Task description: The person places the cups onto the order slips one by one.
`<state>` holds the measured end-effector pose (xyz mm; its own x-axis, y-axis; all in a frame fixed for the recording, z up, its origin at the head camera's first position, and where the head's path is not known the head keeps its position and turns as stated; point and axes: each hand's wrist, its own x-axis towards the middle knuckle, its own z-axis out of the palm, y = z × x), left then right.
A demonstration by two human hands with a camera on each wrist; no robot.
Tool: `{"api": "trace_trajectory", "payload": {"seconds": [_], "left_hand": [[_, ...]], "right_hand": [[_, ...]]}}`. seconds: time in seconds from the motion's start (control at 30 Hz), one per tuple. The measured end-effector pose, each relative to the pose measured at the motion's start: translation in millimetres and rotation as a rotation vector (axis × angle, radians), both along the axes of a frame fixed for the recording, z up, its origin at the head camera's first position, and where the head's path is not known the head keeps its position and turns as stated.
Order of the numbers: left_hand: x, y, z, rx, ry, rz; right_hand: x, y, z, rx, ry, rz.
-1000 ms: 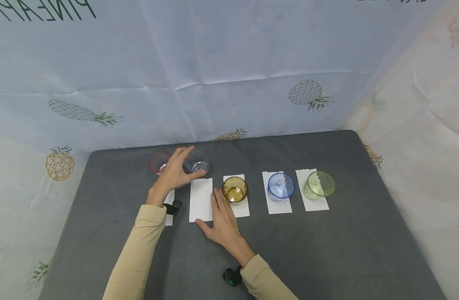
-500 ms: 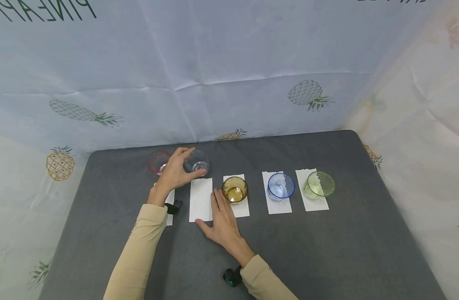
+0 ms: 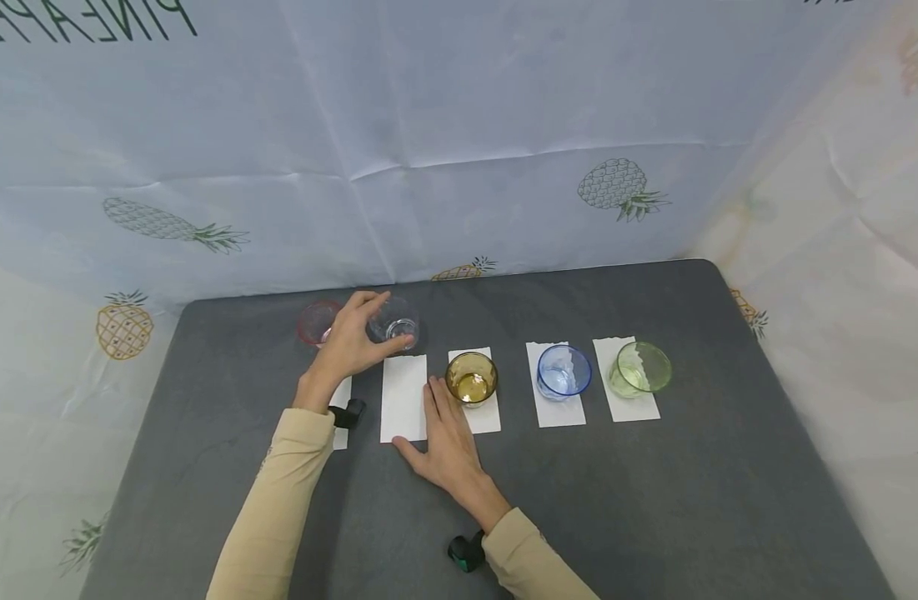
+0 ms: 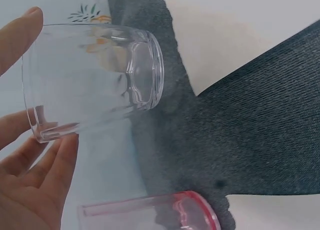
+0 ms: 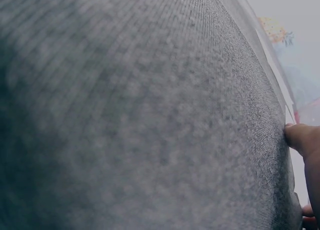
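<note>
My left hand (image 3: pixel 348 342) grips a clear glass (image 3: pixel 395 320) near the table's far edge, thumb on one side and fingers on the other. The left wrist view shows the same clear glass (image 4: pixel 90 74) pinched near its rim. My right hand (image 3: pixel 449 446) lies flat with straight fingers, thumb at the near edge of a white paper slip (image 3: pixel 403 396) and fingertips beside the amber glass (image 3: pixel 471 379). That amber glass stands on another white slip. Just left of my left hand is a red-rimmed glass (image 3: pixel 316 323), partly covered by the hand; it also shows as a pink glass (image 4: pixel 150 212).
To the right, a blue glass (image 3: pixel 564 372) and a green glass (image 3: pixel 640 368) each stand on a paper slip. Another slip (image 3: pixel 342 429) is partly hidden under the left wrist. A pineapple-print curtain (image 3: pixel 459 125) rises behind the dark grey table (image 3: pixel 691 500).
</note>
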<state>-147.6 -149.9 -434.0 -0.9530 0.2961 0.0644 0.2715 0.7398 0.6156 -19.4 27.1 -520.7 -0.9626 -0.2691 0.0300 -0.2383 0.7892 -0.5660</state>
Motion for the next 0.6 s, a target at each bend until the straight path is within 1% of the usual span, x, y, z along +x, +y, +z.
{"api": "trace_trajectory", "payload": {"seconds": [0.2, 0.33, 0.6], "left_hand": [[3.2, 0.2, 6.0, 0.004, 0.003, -0.003], [7.5, 0.1, 9.1, 0.013, 0.021, -0.014], [21.2, -0.7, 14.8, 0.024, 0.073, -0.023]], "right_hand": [[-0.3, 0.0, 0.9, 0.008, 0.003, -0.004], [-0.1, 0.0, 0.5, 0.015, -0.002, -0.002], [0.0, -0.6, 1.0, 0.014, 0.022, -0.004]]}}
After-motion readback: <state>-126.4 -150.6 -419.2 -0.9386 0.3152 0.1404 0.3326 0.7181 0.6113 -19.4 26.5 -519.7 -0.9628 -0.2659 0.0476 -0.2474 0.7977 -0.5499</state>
